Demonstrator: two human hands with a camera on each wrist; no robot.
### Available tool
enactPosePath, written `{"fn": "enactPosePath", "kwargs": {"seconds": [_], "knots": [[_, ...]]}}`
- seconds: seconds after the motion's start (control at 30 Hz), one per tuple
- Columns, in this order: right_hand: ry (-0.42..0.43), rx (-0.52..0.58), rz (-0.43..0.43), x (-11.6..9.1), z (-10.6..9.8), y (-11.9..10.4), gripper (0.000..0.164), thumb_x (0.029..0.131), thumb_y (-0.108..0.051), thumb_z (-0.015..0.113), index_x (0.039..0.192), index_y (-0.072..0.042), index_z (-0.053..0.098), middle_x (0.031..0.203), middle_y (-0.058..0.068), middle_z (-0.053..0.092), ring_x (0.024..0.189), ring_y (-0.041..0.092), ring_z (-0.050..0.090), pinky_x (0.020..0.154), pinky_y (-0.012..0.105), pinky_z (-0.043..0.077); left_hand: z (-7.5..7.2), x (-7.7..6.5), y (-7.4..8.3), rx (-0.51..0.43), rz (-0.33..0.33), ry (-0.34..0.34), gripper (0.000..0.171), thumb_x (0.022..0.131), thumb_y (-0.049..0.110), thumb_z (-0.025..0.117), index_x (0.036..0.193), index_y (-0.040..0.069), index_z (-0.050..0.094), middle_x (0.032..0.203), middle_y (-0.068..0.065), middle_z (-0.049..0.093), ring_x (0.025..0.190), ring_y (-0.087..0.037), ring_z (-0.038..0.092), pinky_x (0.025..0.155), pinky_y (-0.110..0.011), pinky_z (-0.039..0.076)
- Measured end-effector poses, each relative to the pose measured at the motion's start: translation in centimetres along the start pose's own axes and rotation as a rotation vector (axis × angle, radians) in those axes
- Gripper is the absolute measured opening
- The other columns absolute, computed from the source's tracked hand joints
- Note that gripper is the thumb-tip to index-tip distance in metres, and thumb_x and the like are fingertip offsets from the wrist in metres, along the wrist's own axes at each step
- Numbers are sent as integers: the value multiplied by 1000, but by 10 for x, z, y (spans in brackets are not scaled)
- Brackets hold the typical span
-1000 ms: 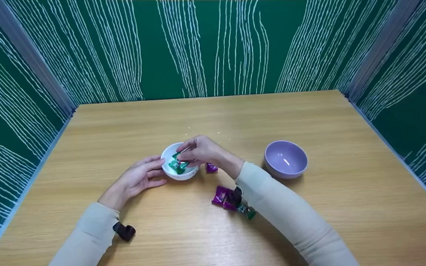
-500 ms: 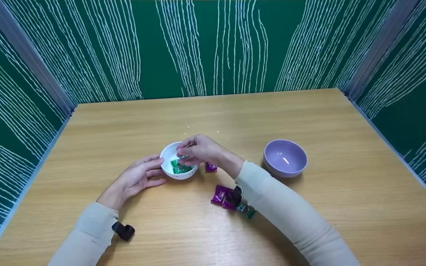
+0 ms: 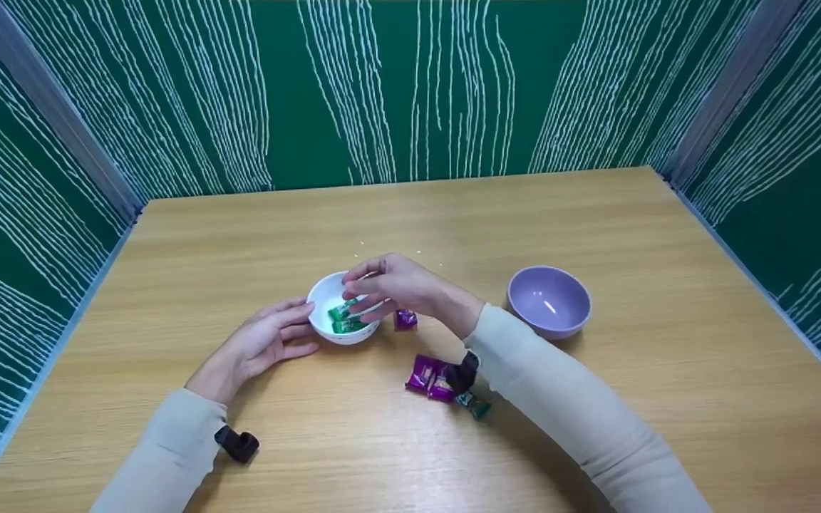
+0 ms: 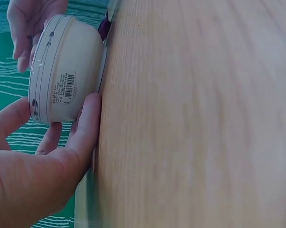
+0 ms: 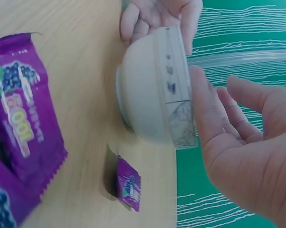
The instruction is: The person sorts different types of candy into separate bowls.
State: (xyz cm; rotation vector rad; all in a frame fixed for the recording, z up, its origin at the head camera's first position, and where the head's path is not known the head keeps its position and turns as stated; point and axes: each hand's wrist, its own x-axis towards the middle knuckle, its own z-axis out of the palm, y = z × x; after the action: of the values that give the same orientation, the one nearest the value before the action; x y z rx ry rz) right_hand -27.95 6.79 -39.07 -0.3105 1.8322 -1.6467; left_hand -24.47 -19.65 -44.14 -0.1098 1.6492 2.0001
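In the white bowl (image 3: 325,291), two green candies (image 3: 347,325) at rest on the bottom, partly overlapped by fingers. Against a second ago, a change in the right hand (image 3: 403,281): from bunched over the candies to wide, with fingers spread above the bowl's right side and nothing visible between them. Suggests a candy freshly let go, and this drop probably complete.

Stands upright on the counter (image 3: 296,442), just left of centre. Looks plain white inside, creamier outside, with thin dark bands and leaf-like marks by the rim, and a barcode sticker (image 4: 65,88) on the wall. Held from the left by the left hand (image 3: 268,338), one finger at the rim, another digit low against the side.

Just right of the bowl, a single purple candy (image 3: 405,320). Nearer and farther right, two purple candies (image 3: 422,372), partly behind a black wrist camera (image 3: 462,373), with a loose green candy (image 3: 473,405) beside them. Well to the right, a purple bowl (image 3: 528,292), also upright. On the far side, pale specks (image 3: 418,251).
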Motion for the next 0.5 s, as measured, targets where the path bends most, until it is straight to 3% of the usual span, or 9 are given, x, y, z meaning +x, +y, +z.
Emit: {"fn": "enactPosePath", "kwargs": {"seconds": [0.23, 0.5], "knots": [[-51, -109, 13, -20, -11, -3, 41, 101, -21, 66, 137, -2, 59, 128, 20, 65, 109, 35, 69, 82, 38, 62, -1, 0, -1, 1, 4, -8, 68, 103, 26, 62, 156, 2, 27, 147, -20, 46, 132, -35, 51, 107, -50, 48], [-125, -252, 43, -56, -26, -3, 34, 98, -20, 70, 130, -7, 65, 124, 21, 67, 109, 36, 68, 82, 44, 62, -1, 0, -2, 0, 23, -7, 67, 102, 24, 63, 155, 1, 30, 148, -21, 46, 131, -35, 51, 106, -51, 48]]}}
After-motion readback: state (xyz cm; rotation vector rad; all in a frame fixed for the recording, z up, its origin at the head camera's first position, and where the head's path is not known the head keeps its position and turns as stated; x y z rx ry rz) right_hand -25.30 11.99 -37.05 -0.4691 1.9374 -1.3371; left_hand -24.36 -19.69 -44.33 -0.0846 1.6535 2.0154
